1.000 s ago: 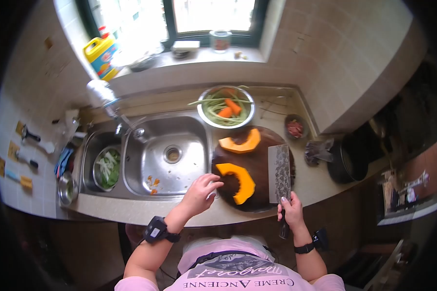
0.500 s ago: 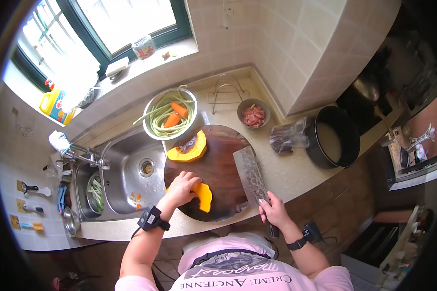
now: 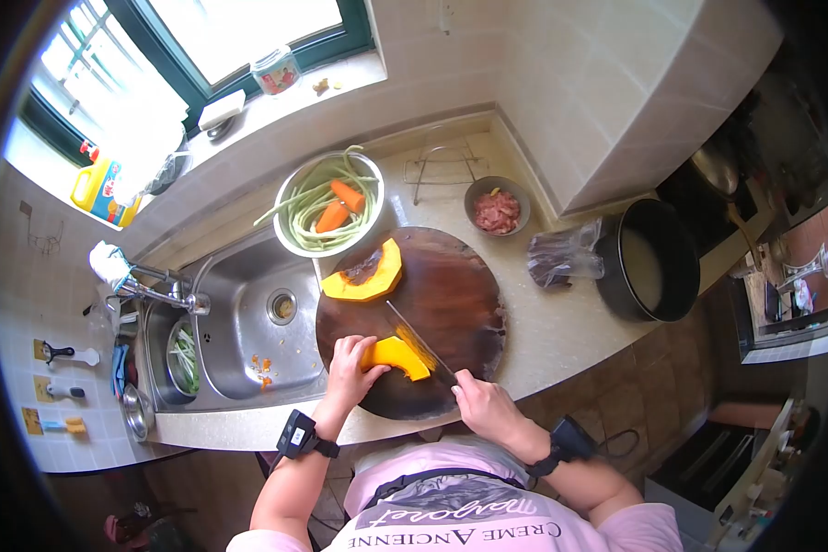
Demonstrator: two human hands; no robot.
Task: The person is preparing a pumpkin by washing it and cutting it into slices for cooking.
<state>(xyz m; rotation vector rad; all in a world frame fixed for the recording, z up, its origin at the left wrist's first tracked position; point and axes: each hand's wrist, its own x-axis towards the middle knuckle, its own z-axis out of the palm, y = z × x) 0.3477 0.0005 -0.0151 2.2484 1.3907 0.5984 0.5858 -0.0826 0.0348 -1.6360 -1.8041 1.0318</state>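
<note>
My left hand [image 3: 346,375] is closed on the left end of a curved pumpkin piece [image 3: 397,355] lying on the round wooden cutting board [image 3: 460,276]. In my right hand [image 3: 488,405] is a cleaver [image 3: 421,340], gripped by its handle. Its blade is on edge, right beside the pumpkin piece's right end, with orange showing along the blade. A larger pumpkin wedge [image 3: 368,281], its hollow facing the back, rests farther up the board.
Behind the board stand a white bowl [image 3: 282,225] of long green beans and carrots, and a bowl of cut meat [image 3: 497,212]. A plastic bag [image 3: 561,256] and a black pot [image 3: 649,262] are to the right. The steel sink [image 3: 248,304] lies left.
The cleaver has moved left from the board's right edge to the pumpkin piece, its blade turned on edge. My left hand has shifted its hold, and the piece is turned more crosswise.
</note>
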